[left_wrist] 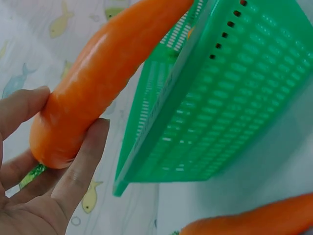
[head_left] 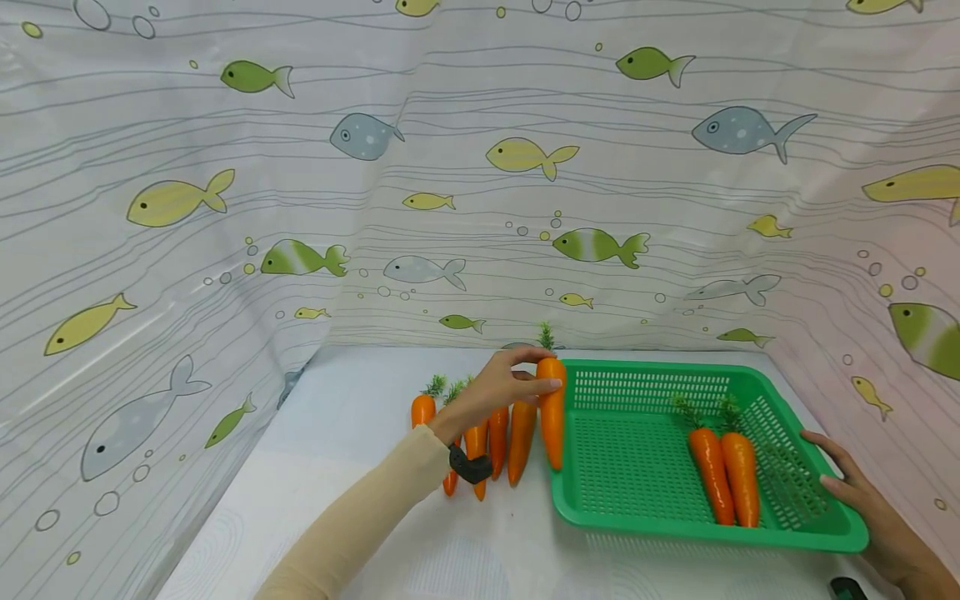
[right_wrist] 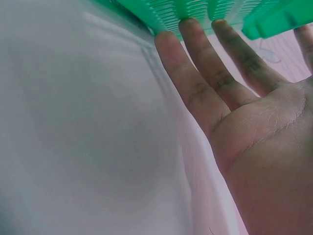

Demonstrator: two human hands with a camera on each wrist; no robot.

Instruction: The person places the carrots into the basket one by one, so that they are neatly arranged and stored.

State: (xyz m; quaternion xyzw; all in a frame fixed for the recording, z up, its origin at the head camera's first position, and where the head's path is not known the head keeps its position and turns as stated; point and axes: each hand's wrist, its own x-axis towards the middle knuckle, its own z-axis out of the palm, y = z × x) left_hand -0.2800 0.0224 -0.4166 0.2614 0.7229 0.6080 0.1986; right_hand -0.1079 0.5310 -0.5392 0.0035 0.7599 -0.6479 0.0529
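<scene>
My left hand (head_left: 498, 387) pinches a carrot (head_left: 552, 417) near its thick leafy end, between thumb and fingers. That carrot hangs tip down at the left rim of a green plastic basket (head_left: 675, 537); in the left wrist view its body (left_wrist: 93, 78) slants up toward the rim. Two carrots (head_left: 711, 475) with green tops lie inside the basket on its right. At the basket's right side my right hand (head_left: 870, 500) rests with its fingers fairly straight; in the right wrist view the fingertips (right_wrist: 171, 44) touch the slotted wall.
Several more carrots (head_left: 522, 442) lie side by side on the white table (head_left: 300, 467), left of the basket and partly hidden by my left arm. A fish-patterned sheet (head_left: 465, 225) rises behind and at both sides. A dark object (head_left: 847, 588) shows at the lower right.
</scene>
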